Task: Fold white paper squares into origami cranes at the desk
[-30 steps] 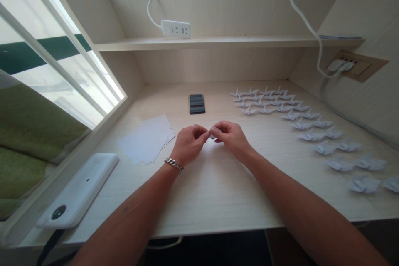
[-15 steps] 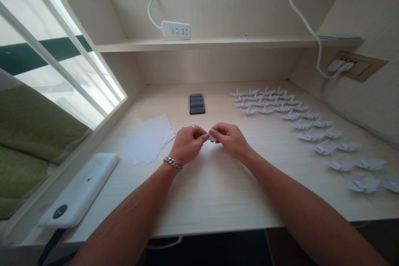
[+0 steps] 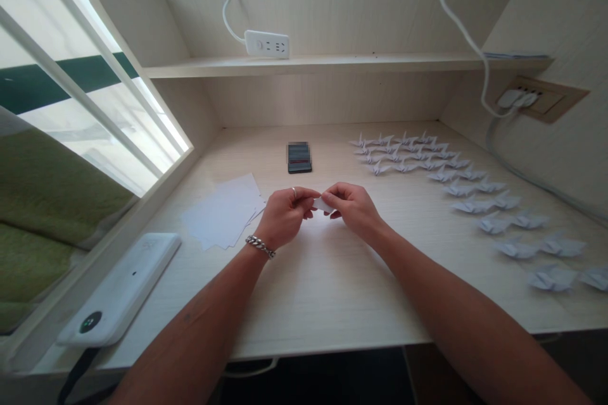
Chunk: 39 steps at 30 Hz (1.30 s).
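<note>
My left hand (image 3: 285, 215) and my right hand (image 3: 354, 207) meet over the middle of the desk (image 3: 323, 278), both pinching a small folded piece of white paper (image 3: 323, 204) between their fingertips. The left wrist wears a metal bracelet and a ring shows on one finger. Most of the paper is hidden by my fingers. A loose stack of white paper sheets (image 3: 223, 210) lies just left of my left hand.
Several folded white paper cranes (image 3: 456, 188) lie in rows on the right of the desk. A dark phone (image 3: 299, 158) lies behind my hands. A white device (image 3: 121, 291) sits at front left. A power strip (image 3: 266, 44) rests on the shelf; its cable runs to a wall socket (image 3: 522, 100).
Both hands have shifted slightly away from me and turned the small folded paper a little between the fingertips. Nothing else on the desk has moved.
</note>
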### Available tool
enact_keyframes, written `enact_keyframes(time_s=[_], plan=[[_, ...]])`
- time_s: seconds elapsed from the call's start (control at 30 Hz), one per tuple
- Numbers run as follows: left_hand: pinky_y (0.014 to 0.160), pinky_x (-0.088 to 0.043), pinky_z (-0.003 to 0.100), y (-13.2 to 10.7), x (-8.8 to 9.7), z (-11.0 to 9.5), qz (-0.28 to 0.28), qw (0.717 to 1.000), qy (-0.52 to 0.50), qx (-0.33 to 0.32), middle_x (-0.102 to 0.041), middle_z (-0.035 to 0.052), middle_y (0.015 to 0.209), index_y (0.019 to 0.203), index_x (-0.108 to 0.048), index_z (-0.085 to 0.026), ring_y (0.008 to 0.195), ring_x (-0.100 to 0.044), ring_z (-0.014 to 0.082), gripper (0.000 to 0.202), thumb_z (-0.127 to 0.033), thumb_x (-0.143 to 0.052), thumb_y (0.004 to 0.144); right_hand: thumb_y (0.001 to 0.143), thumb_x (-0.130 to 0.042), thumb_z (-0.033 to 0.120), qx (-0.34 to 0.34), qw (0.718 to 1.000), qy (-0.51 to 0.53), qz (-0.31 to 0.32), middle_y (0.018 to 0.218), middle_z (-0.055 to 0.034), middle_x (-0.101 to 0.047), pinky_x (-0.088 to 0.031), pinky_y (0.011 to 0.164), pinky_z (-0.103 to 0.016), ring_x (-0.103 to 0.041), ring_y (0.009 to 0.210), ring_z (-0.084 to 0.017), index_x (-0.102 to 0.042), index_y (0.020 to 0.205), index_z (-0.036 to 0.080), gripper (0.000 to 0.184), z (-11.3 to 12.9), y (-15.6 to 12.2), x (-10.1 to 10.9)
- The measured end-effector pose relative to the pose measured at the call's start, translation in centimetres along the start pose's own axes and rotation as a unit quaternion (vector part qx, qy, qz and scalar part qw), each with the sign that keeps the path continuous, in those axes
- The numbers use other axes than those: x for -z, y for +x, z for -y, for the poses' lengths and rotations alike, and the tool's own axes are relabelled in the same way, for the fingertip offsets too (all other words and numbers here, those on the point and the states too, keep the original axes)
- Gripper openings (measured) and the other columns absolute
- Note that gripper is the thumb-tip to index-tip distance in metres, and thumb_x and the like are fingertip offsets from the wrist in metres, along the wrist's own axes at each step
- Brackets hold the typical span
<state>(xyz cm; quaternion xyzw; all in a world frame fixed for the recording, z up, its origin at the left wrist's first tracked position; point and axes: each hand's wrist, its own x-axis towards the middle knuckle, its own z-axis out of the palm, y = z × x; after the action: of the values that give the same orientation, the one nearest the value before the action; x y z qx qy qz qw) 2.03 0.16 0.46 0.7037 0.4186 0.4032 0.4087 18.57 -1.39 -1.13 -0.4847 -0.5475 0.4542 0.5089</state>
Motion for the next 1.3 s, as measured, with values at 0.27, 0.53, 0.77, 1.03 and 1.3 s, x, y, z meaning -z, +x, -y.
enact_keyframes(time_s=[0.27,0.53,0.77,1.03,1.3], plan=[[0.063,-0.052,0.027,0.0,0.0,0.2,0.004,0.995,-0.095,0.011,-0.069,0.0036,0.07,0.102,-0.065,-0.013,0.065,-0.064,0.0141,0.031,-0.03,-0.068,0.076,0.074,-0.068,0.044,-0.006,1.0,0.017,-0.017,0.063,-0.0012,-0.064,-0.05,0.049,-0.025,-0.06,0.055,-0.013,-0.063,0.071,0.016,0.028,-0.1,0.0,0.3],[0.063,-0.05,0.027,0.3,-0.6,1.7,-0.036,0.992,-0.116,0.033,-0.067,0.0036,0.074,0.086,-0.061,-0.014,0.067,-0.064,0.0144,0.023,-0.021,-0.073,0.068,0.067,-0.074,0.029,0.017,0.999,0.016,0.032,0.066,-0.0004,-0.065,-0.051,0.06,-0.029,-0.061,0.062,-0.014,-0.063,0.081,0.015,0.022,-0.8,0.1,-0.4],[0.065,-0.049,0.026,0.2,-0.9,1.6,-0.074,0.991,-0.111,0.01,-0.062,-0.0005,0.074,0.088,-0.056,-0.017,0.069,-0.062,0.0127,0.024,-0.015,-0.07,0.068,0.064,-0.076,0.03,0.022,0.999,0.049,0.01,0.063,0.001,-0.064,-0.049,0.056,-0.029,-0.059,0.056,-0.014,-0.06,0.083,0.016,0.029,-0.6,0.0,-0.7],[0.061,-0.048,0.025,0.3,-0.6,0.9,-0.067,0.987,-0.143,0.035,-0.062,-0.0016,0.067,0.088,-0.054,-0.016,0.061,-0.06,0.0113,0.026,-0.017,-0.071,0.069,0.065,-0.076,0.032,0.022,0.999,0.027,0.011,0.056,0.0018,-0.062,-0.046,0.05,-0.027,-0.058,0.049,-0.013,-0.06,0.081,0.016,0.027,-0.3,0.0,-0.4],[0.066,-0.051,0.027,0.5,0.3,1.2,-0.068,0.991,-0.113,0.031,-0.067,0.0023,0.072,0.087,-0.061,-0.014,0.068,-0.064,0.0138,0.027,-0.02,-0.076,0.066,0.071,-0.073,0.038,0.025,0.999,0.007,0.018,0.065,-0.0023,-0.068,-0.05,0.057,-0.027,-0.063,0.06,-0.015,-0.07,0.085,0.016,0.026,-0.5,0.0,0.2]])
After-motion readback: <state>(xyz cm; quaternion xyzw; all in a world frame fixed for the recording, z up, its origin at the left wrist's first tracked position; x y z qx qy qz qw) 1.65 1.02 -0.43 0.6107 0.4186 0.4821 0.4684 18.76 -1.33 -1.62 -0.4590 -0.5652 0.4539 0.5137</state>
